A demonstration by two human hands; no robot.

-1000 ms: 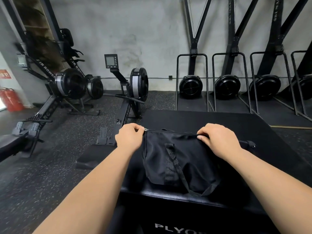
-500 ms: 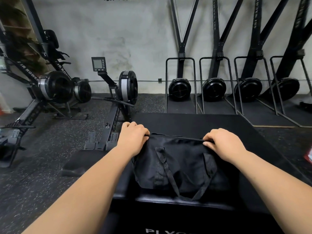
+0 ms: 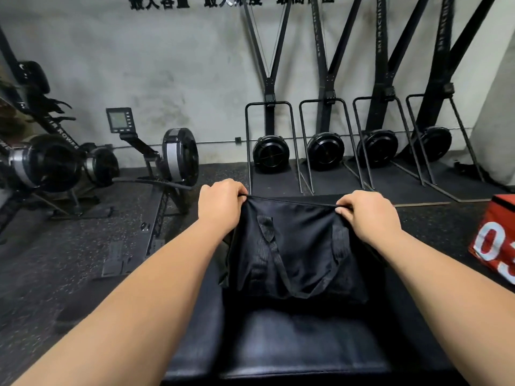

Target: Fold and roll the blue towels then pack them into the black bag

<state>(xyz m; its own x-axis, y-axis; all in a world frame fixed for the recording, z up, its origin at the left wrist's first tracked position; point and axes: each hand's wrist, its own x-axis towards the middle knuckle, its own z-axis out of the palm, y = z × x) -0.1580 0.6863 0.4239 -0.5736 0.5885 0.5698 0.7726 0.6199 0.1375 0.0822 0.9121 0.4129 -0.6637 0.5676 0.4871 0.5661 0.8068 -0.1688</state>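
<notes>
pinching bag (image 3: pixel 292 254): left grip (image 3: pixel 220 206), right grip (image 3: pixel 367 215)

There is one black bag (image 3: pixel 295 252). Two bare hands are in view, one left hand (image 3: pixel 221 203) and one right hand (image 3: pixel 367 215). There is one black padded box (image 3: pixel 292 344). Four ski machines (image 3: pixel 270 154) line the wall. On the left, three rowing machine flywheels (image 3: pixel 181 157) can be counted, with one small monitor (image 3: pixel 119 120). One red box (image 3: pixel 498 240) shows at the right edge.
</notes>
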